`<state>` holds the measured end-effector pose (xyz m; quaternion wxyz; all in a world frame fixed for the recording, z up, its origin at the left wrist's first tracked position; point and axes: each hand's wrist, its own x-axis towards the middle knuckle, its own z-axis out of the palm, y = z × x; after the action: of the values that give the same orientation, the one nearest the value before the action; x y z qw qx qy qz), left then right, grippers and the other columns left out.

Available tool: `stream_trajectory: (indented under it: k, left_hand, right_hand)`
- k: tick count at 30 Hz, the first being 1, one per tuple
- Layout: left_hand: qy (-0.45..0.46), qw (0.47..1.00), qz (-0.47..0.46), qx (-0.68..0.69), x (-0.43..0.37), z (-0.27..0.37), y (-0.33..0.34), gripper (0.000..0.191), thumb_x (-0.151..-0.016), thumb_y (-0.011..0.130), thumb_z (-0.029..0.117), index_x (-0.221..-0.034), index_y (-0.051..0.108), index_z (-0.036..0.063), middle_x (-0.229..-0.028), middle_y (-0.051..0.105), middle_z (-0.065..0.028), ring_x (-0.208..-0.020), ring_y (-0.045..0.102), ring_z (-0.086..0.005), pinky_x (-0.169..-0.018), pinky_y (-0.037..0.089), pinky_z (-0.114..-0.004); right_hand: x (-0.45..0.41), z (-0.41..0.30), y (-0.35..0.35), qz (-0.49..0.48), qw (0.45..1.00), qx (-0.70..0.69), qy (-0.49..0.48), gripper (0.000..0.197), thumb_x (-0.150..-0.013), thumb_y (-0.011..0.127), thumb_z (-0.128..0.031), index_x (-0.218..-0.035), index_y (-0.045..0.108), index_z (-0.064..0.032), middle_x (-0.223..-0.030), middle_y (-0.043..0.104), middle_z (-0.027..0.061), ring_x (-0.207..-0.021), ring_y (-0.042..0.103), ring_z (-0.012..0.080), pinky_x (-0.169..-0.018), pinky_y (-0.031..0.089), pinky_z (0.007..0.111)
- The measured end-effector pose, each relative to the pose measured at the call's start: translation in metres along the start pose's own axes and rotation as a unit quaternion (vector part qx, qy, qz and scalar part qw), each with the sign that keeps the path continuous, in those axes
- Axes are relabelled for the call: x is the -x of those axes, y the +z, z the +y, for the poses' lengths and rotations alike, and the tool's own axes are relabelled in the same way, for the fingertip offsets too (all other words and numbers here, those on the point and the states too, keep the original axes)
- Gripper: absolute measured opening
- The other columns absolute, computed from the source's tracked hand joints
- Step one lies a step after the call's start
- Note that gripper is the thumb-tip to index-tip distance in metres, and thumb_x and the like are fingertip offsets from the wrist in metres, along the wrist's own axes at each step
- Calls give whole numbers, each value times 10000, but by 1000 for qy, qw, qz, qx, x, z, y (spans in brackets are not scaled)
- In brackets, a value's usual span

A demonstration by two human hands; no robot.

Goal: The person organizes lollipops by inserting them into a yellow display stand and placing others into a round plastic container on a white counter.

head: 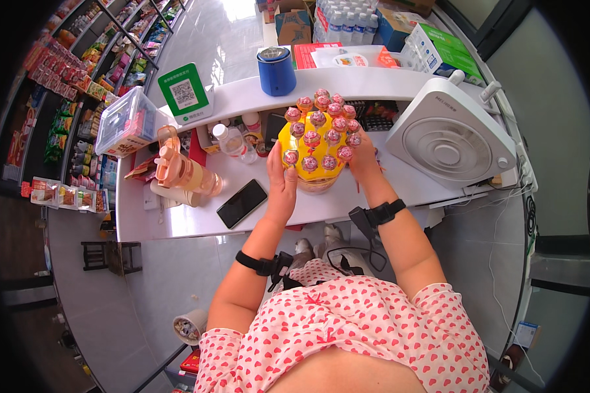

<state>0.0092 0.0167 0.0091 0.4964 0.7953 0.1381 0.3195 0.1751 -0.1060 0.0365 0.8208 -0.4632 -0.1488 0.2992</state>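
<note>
A lollipop display tub [316, 185] with a yellow top stands over the white counter [246, 216]. Wrapped lollipops [317, 119] stick up out of its top in several rows. My left hand [281, 179] holds the tub's left side, fingers pointing away from me and thumb on the near side. Around its right side is my right hand [364, 156], its fingers partly hidden behind the lollipops. Some thin sticks show beside the right palm. Whether the tub's base touches the counter I cannot tell. A black smartphone [242, 204] lies left of my left wrist.
At left are a peach water bottle [189, 172], a clear plastic bottle [233, 142], a lidded plastic box [128, 123] and a green code sign [184, 93]. A blue canister [277, 73] stands on the raised ledge. A white fan [447, 132] and cables are at right.
</note>
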Motion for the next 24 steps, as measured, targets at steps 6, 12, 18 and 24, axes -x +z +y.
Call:
stream_trajectory:
  k: [6, 12, 18, 24]
  left_hand:
    - [-14, 996, -27, 80, -3, -5, -3, 655, -1049, 490, 299, -1576, 182, 60, -1556, 269, -173, -1443, 291, -320, -1198, 219, -428]
    - [33, 989, -15, 141, 1, -2, 6, 715, -998, 612, 260, -1561, 215, 67, -1506, 273, -145, -1417, 326, -286, -1167, 301, -435]
    - [-9, 998, 16, 54, -3, -15, -9, 582, -1020, 581, 219, -1509, 316, 50, -1464, 292, -127, -1369, 399, -268, -1127, 371, -412]
    - [-42, 979, 2, 200, -2, -11, -5, 682, -995, 633, 243, -1524, 243, 59, -1479, 278, -105, -1377, 402, -273, -1137, 361, -429]
  right_hand:
    - [7, 4, 6, 90, 996, 3, 6, 336, -998, 465, -162, -1298, 574, -56, -1206, 637, 39, -1106, 596, 127, -956, 464, 269]
    - [13, 16, -13, 103, 994, -18, -26, 349, -1019, 489, -202, -1306, 571, -23, -1230, 634, 52, -1137, 587, 138, -986, 451, 274]
    - [61, 7, -19, 94, 965, 242, -30, 368, -1056, 517, -274, -1351, 573, -62, -1166, 620, -1, -1001, 584, 69, -820, 492, 225]
    - [49, -18, -16, 78, 964, 251, -33, 365, -1063, 491, -194, -1366, 563, -1, -1413, 566, 93, -1289, 507, 152, -1079, 388, 290]
